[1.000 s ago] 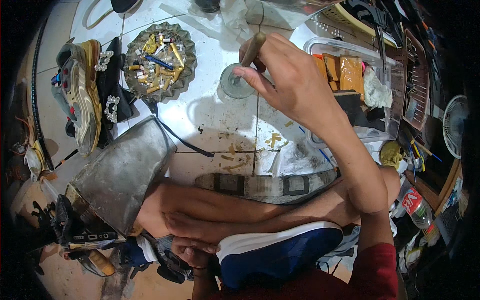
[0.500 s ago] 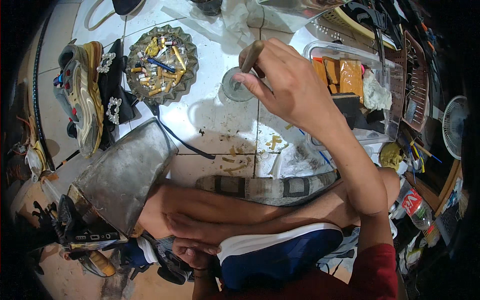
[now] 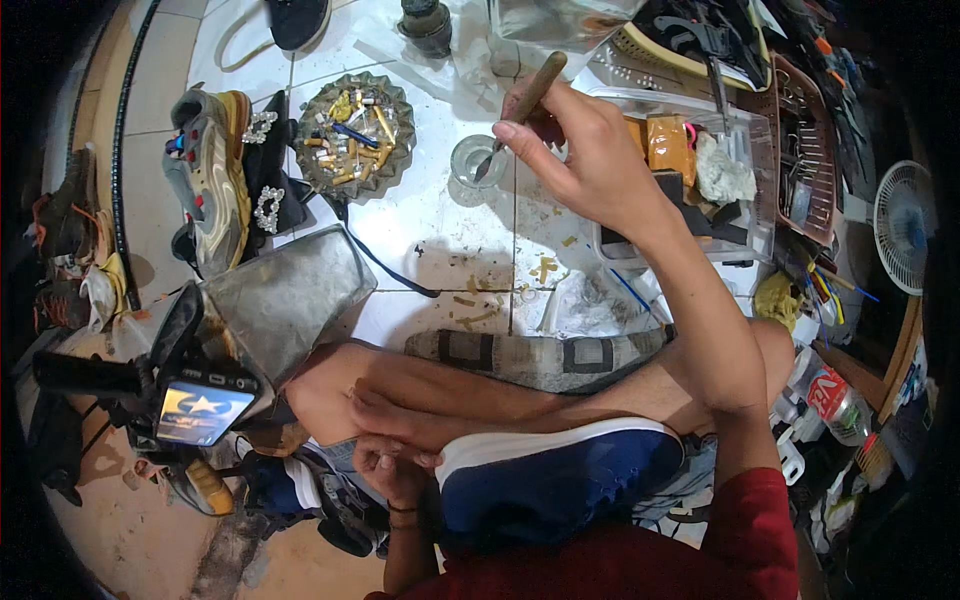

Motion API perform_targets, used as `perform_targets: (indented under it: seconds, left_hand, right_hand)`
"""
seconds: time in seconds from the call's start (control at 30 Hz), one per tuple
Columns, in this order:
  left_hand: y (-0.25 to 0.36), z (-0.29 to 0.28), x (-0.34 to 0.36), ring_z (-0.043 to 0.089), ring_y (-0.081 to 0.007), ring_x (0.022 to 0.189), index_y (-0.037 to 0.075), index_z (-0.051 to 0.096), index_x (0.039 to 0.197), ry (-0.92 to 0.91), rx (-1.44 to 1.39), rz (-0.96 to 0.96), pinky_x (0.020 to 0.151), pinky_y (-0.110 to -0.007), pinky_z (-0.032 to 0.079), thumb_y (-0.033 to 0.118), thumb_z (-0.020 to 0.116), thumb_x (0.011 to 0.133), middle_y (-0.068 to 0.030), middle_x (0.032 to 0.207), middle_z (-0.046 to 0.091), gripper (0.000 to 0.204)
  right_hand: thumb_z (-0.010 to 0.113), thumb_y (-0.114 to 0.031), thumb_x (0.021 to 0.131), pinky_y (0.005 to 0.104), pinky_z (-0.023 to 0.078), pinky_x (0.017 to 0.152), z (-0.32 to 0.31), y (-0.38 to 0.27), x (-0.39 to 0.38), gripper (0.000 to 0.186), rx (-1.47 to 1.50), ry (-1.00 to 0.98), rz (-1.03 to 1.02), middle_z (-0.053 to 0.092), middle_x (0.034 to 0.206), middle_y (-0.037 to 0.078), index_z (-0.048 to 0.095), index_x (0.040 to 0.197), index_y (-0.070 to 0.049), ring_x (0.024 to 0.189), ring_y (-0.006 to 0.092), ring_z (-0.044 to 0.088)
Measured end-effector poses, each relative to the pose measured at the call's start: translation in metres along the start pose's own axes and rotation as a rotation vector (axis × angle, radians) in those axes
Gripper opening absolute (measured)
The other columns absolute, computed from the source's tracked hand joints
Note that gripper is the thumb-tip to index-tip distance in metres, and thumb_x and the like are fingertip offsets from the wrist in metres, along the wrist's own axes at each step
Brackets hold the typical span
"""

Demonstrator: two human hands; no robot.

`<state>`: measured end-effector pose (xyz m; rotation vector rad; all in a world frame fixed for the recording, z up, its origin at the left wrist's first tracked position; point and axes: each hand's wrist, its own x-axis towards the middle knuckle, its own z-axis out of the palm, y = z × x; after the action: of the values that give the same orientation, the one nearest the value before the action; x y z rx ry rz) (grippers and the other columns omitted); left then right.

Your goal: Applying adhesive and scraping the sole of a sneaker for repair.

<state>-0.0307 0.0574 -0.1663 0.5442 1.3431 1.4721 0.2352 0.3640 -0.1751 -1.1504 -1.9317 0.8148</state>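
Observation:
In my right hand is a slim wooden-handled brush, pinched between thumb and fingers. Its dark tip dips into the mouth of a small glass jar standing on the white tiles. A navy blue shoe with a white sole lies on its side across my lap. My left hand is curled at the shoe's left end, fingertips against the sole edge; part of its grip is hidden.
An ashtray full of cigarette butts stands left of the jar, near a grey-and-tan sneaker. A metal block sits by my left knee. At right, a clear plastic bin holds taped blocks. Yellowish scraps litter the tiles.
My right hand has tilted the brush, its handle now leaning up and right, and the tip shows in the jar. My left fingers have shifted slightly at the shoe's end. The view has moved.

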Motion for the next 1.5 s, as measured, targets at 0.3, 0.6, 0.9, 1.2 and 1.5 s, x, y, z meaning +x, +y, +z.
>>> perform_targets:
  seconds: [0.3, 0.6, 0.9, 1.2, 1.5]
  left_hand:
    - [-0.001, 0.006, -0.004, 0.064, -0.0221, 0.055, 0.000, 0.054, 0.092, -0.015, 0.062, 0.064, 0.054, -0.030, 0.055, 0.036, 0.077, 0.085, -0.0131, 0.073, 0.065, 0.044]
    - [0.022, -0.011, -0.007, 0.062, -0.0213, 0.095, -0.002, 0.059, 0.109, -0.364, 0.337, 0.243, 0.085, -0.032, 0.050, 0.033, 0.078, 0.086, -0.0154, 0.104, 0.064, 0.046]
    - [0.012, 0.000, -0.059, 0.048, -0.0244, 0.125, 0.005, 0.053, 0.121, -0.534, 0.369, 0.200, 0.107, -0.035, 0.035, 0.011, 0.056, 0.093, -0.0140, 0.134, 0.052, 0.029]
    - [0.014, -0.018, -0.073, 0.043, -0.0146, 0.101, 0.007, 0.049, 0.119, -0.490, 0.226, 0.083, 0.093, -0.028, 0.036, 0.033, 0.071, 0.082, -0.0017, 0.107, 0.044, 0.050]
    - [0.044, 0.011, -0.076, 0.040, -0.0278, 0.134, 0.006, 0.030, 0.140, -0.665, 0.093, -0.006, 0.113, -0.038, 0.030, 0.032, 0.079, 0.076, -0.0156, 0.138, 0.041, 0.085]
  right_hand:
    - [0.069, -0.027, 0.092, 0.0337, 0.047, 0.060, -0.015, -0.009, -0.010, 0.029, 0.039, 0.085, 0.171, 0.063, 0.069, 0.012, 0.064, 0.098, 0.001, 0.063, 0.0214, 0.061]
    - [0.065, -0.024, 0.098, 0.0232, 0.044, 0.069, -0.034, -0.071, -0.008, 0.027, 0.547, 0.191, 0.158, 0.063, 0.090, 0.000, 0.063, 0.109, 0.000, 0.080, 0.0064, 0.055]
    - [0.064, -0.026, 0.094, 0.0474, 0.050, 0.066, 0.012, -0.026, -0.029, 0.028, -0.414, 0.131, 0.113, 0.068, 0.085, 0.022, 0.060, 0.101, 0.001, 0.078, 0.0422, 0.066]
    - [0.068, -0.014, 0.095, 0.0288, 0.052, 0.062, -0.032, -0.122, -0.129, 0.016, 0.400, 0.313, 0.102, 0.066, 0.081, 0.006, 0.061, 0.093, 0.001, 0.073, 0.0122, 0.063]
    - [0.064, -0.011, 0.097, 0.0261, 0.059, 0.061, -0.014, -0.164, -0.258, 0.020, 0.701, 0.366, 0.366, 0.064, 0.086, 0.011, 0.051, 0.106, 0.001, 0.072, 0.0138, 0.066]
